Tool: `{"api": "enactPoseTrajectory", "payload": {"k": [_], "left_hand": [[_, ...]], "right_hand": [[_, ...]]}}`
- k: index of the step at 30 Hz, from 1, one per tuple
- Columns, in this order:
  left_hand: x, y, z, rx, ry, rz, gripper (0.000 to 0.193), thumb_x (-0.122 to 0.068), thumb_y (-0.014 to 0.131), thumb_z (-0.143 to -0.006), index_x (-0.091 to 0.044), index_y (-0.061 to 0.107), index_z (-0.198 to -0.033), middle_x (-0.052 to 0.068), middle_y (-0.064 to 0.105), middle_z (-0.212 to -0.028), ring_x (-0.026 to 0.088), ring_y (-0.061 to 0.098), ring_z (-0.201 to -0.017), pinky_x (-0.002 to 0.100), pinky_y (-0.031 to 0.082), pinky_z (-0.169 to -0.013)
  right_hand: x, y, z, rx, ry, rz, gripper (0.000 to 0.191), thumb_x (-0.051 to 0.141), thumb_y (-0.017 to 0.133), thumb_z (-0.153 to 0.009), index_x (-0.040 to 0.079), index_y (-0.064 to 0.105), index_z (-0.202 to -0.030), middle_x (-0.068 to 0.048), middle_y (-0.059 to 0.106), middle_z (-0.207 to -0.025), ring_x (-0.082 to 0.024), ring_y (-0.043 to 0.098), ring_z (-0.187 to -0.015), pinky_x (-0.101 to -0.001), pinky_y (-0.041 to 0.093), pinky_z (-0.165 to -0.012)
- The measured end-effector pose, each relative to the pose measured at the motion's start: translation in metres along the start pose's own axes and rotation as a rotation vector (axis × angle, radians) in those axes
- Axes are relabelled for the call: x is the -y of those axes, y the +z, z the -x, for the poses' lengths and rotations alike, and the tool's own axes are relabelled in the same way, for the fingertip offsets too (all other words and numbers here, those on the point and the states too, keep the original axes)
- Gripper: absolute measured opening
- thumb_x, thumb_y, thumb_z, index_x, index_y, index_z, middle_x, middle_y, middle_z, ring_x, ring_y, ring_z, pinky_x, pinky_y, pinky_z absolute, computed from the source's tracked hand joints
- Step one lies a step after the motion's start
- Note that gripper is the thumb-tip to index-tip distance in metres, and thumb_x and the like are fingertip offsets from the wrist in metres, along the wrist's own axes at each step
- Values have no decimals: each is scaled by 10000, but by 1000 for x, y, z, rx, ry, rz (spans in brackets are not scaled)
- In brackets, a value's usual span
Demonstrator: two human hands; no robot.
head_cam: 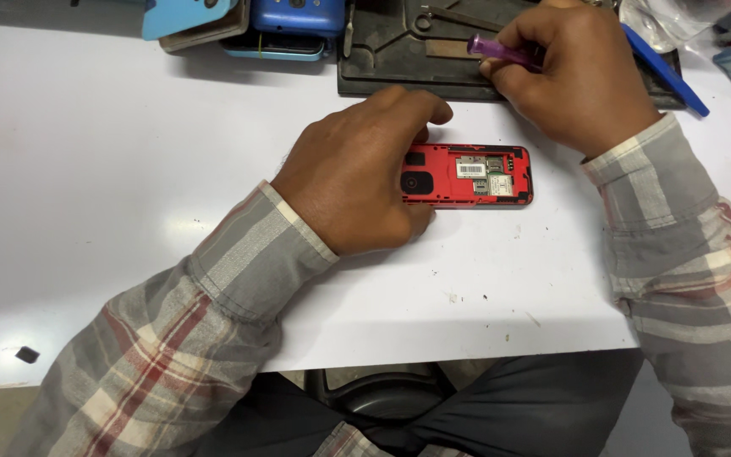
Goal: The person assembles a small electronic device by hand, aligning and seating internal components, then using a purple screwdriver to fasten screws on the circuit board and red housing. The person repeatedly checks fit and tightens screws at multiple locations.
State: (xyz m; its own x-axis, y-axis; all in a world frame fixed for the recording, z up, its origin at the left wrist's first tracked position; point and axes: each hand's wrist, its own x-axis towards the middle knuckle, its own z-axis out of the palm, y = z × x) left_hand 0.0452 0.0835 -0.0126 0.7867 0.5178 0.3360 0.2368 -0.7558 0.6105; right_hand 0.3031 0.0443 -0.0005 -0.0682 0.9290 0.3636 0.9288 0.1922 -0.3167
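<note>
Grey plaid shirt w/ red & cream stripes, long sleeves, buttoned cuffs at wrists, dark trousers, bare hands

Red phone (467, 175) (back cover off) flat on table; purple-handled tool (501, 52) raised.

white table (129, 169) carries it all | red phone body (475, 175), back cover off, lying flat near the middle | dark tray (382, 59) sitting at the far edge | blue boxes (285, 25) just left of the tray | blue flat tool (666, 72) on the tray's right | small black chip (27, 355) down by the near-left edge
</note>
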Motion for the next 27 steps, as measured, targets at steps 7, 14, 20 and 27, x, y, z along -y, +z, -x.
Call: {"api": "enactPoseTrajectory", "payload": {"k": [7, 14, 20, 27], "left_hand": [[3, -2, 2, -4, 41, 40, 659, -108, 798, -659, -19, 564, -1268, 154, 659, -1081, 328, 695, -979, 441, 561, -818], [8, 0, 1, -19, 29, 55, 673, -89, 785, -658, -18, 548, -1284, 157, 668, -1094, 331, 695, -997, 444, 560, -840], [11, 1, 0, -60, -2, 99, 660, -100, 809, -657, -16, 536, -1252, 166, 665, -1094, 340, 687, -1012, 440, 564, -837], [16, 5, -1, -123, 20, 121, 682, -64, 801, -642, -12, 511, -1258, 171, 665, -1130, 343, 692, -1025, 440, 574, -847]], "right_hand": [[-9, 9, 6, -22, -51, 158, 102, 83, 719, -938, -12, 687, -953, -191, 641, -899, -337, 609, -734, -451, 459, -622], [-1, -1, 9, -18, 242, -358, 174, 151, 556, -1121, 44, 589, -988, -43, 562, -769, -134, 506, -626, -316, 410, -563], [12, -21, 17, 179, 334, -860, 292, 325, 505, -1149, 90, 533, -977, -5, 532, -826, -65, 429, -569, -252, 364, -489], [19, -27, 23, 279, 285, -999, 368, 362, 514, -1129, 41, 532, -950, -26, 499, -791, -61, 383, -549, -239, 333, -483]]}}
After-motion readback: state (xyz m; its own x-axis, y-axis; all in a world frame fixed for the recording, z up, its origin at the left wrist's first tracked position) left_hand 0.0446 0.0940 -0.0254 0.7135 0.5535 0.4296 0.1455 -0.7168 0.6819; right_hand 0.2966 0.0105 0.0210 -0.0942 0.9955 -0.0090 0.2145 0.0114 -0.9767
